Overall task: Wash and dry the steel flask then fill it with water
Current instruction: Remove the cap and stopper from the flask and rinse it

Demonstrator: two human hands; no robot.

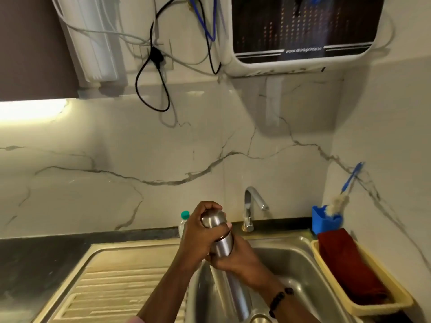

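Note:
I hold the steel flask (220, 238) upright over the sink basin (289, 259), just left of the tap (253, 201). My left hand (198, 231) wraps over its rounded cap at the top. My right hand (235, 258) grips the flask body lower down, with a beaded bracelet on that wrist. No water runs from the tap. A red cloth (345, 264) lies in a cream tray (382, 308) to the right of the sink.
A blue holder (324, 221) with a bottle brush (345, 192) stands at the back right corner. A clear bottle with a green cap (184, 221) sits behind my left hand. The ribbed drainboard (116, 283) spreads to the left. A water purifier (303, 31) and cables hang above.

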